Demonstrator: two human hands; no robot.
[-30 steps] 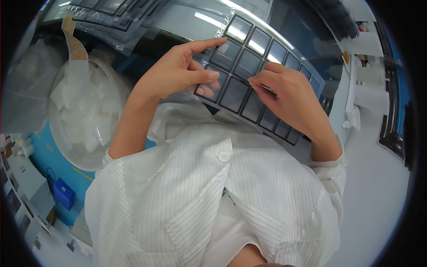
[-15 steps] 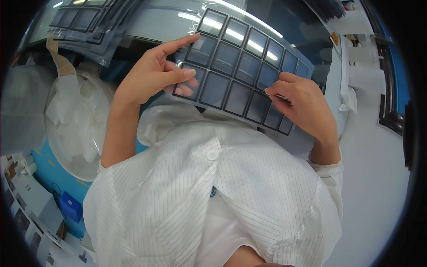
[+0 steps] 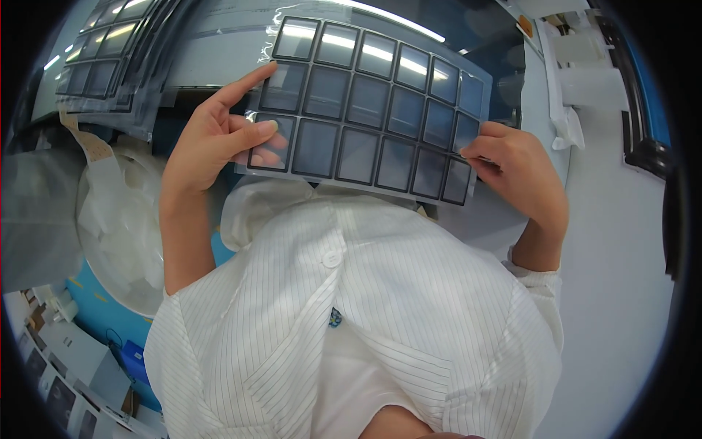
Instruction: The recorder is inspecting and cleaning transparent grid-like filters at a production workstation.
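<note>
A clear plastic sheet (image 3: 358,99) bearing a grid of black-framed rectangular panels is held up in front of me, tilted, with ceiling light glaring off its far row. My left hand (image 3: 223,139) grips its left edge. The thumb lies on top, the index finger stretches along the far part of that edge, and the other fingers show through the plastic beneath. At the right edge, my right hand (image 3: 512,164) pinches the sheet between thumb and bent fingers.
More framed sheets (image 3: 110,51) lie stacked at the far left of the worktable (image 3: 212,62). Below them stands a round white bin (image 3: 121,241) lined with pale scraps. A white roll (image 3: 596,88) and a black-framed object (image 3: 643,150) are at the right.
The sheet has shifted left and turned more level. My left hand has moved left with it, while my right hand has slid outward to the sheet's right edge.
</note>
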